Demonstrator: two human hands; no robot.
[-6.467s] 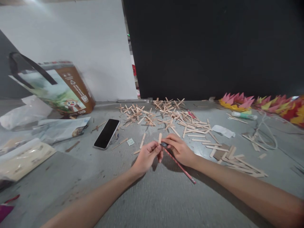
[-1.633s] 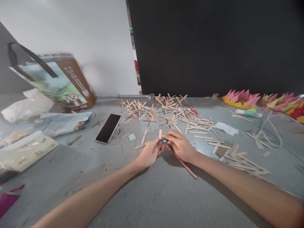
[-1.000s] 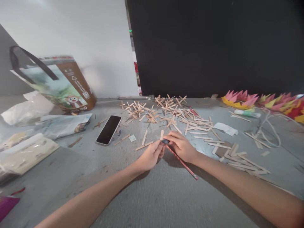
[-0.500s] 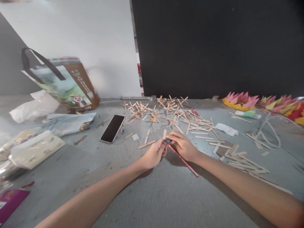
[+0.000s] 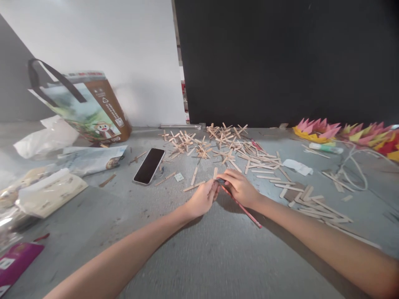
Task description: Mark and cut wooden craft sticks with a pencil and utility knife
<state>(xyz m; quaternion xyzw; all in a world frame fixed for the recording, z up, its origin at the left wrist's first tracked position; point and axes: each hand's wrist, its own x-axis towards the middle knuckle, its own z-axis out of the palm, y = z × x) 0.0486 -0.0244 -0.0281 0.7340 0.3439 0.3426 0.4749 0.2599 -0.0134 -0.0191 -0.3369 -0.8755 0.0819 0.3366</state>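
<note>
Your hands met near the middle of the head view, just above the table (image 5: 199, 261). Your left hand (image 5: 201, 199) was pinching a wooden stick (image 5: 215, 172), which stood up from between the fingertips. Your right hand (image 5: 241, 187) had its fingers curled around a small dark piece (image 5: 221, 181) right beside that stick; how tightly it gripped, you could not tell. From there a slim red rod (image 5: 245, 208) slanted down toward you, passing under the right hand. Just beyond your left hand lay two more sticks (image 5: 194, 176), near a small pale square (image 5: 178, 177), with a phone (image 5: 149, 166) farther left. Past your hands, crossed sticks (image 5: 203, 152) were heaped together, and loose sticks (image 5: 267, 177) spread off to the right. A scrap of white paper (image 5: 297, 167) lay beside these. At the far right were pink and yellow petal shapes (image 5: 316, 132) and a glue-like tube (image 5: 326, 148); at the left a printed bag (image 5: 99, 108) leaned behind plastic packets (image 5: 52, 191).
</note>
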